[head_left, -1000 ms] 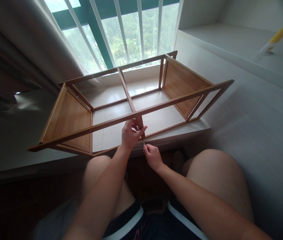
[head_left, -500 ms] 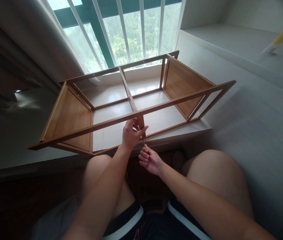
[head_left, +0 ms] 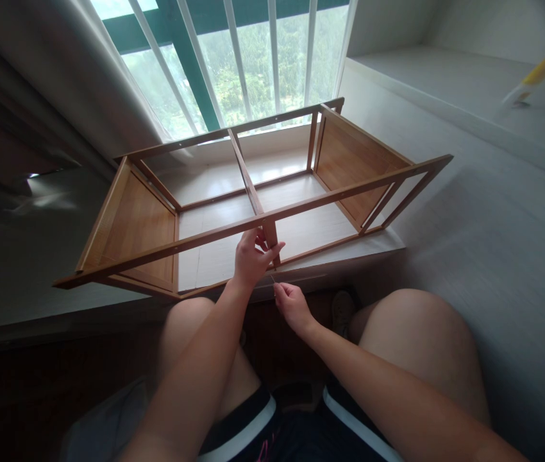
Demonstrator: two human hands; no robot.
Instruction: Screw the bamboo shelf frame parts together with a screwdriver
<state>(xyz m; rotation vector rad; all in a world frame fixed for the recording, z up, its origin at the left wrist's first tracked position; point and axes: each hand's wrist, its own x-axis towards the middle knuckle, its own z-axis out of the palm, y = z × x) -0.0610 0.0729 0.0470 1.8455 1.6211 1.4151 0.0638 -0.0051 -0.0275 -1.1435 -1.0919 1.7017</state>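
Observation:
A brown wooden rack frame (head_left: pixel 315 197) lies on its side, with slatless solid panels at both ends and a crosspiece across its middle. My left hand (head_left: pixel 252 255) is closed around the near upright of that crosspiece, the middle post (head_left: pixel 270 235), with the thumb across its front. Just below and to the right, my right hand (head_left: pixel 293 304) is closed, pinching a thin metal rod-like tool (head_left: pixel 273 278). Its tip points up and left toward the foot of the post. Whether it touches the wood I cannot tell; the rest of the tool is hidden in my fingers.
Beneath the frame is a pale window ledge (head_left: pixel 215 263). A barred window (head_left: pixel 253 70) stands behind, with a grey curtain (head_left: pixel 70 70) at left. On the shelf (head_left: pixel 445 70) at right lies a yellow-and-white object (head_left: pixel 539 74). My knees (head_left: pixel 426 333) flank my arms.
My right hand has turned at the wrist, and the tool's tip has swung a little left and away from the post. My left hand and the frame have stayed practically still.

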